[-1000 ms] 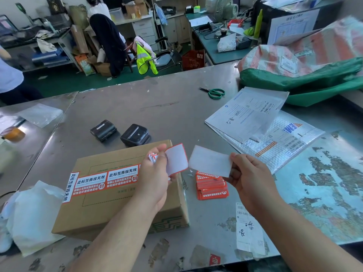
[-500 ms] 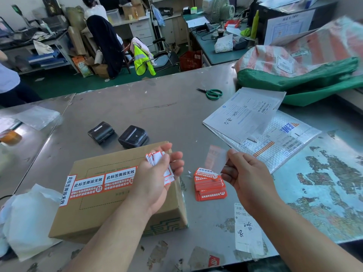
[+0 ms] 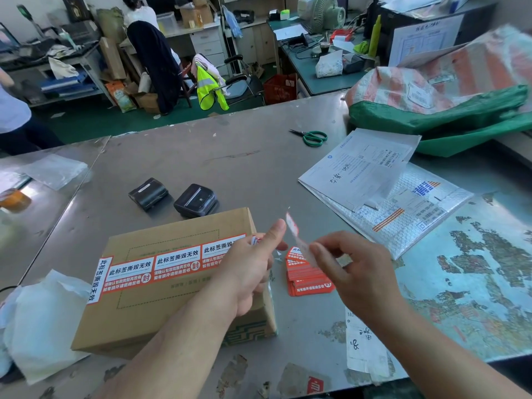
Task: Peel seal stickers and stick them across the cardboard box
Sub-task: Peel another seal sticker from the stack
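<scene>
The cardboard box (image 3: pixel 172 286) lay flat on the metal table (image 3: pixel 230 168) directly before the person, with a row of seal stickers (image 3: pixel 161 266) already run along its top face and folded over the left edge. The left hand (image 3: pixel 247 266) was held over the box's right end, fingers closed on a small bundle of stickers, thumb raised. The right hand (image 3: pixel 354 266) hovered just beside it, above the loose stack of stickers (image 3: pixel 308 280) on the table, pinching a thin, blurred strip (image 3: pixel 296 237) between thumb and fingertips; whether this was a sticker or its backing could not be told. The step in hand appeared to be peeling, with placement not yet begun. The next move would call for freeing the adhesive face cleanly and aligning the piece with the end of the applied row, most likely over the right edge of the box. Open table lay beyond the box up to two black devices (image 3: pixel 175 197); mailers and papers (image 3: pixel 374 185) crowded the right side, a white bag (image 3: pixel 43 321) lay against the box's left corner, and the near table edge sat close under both forearms.
</scene>
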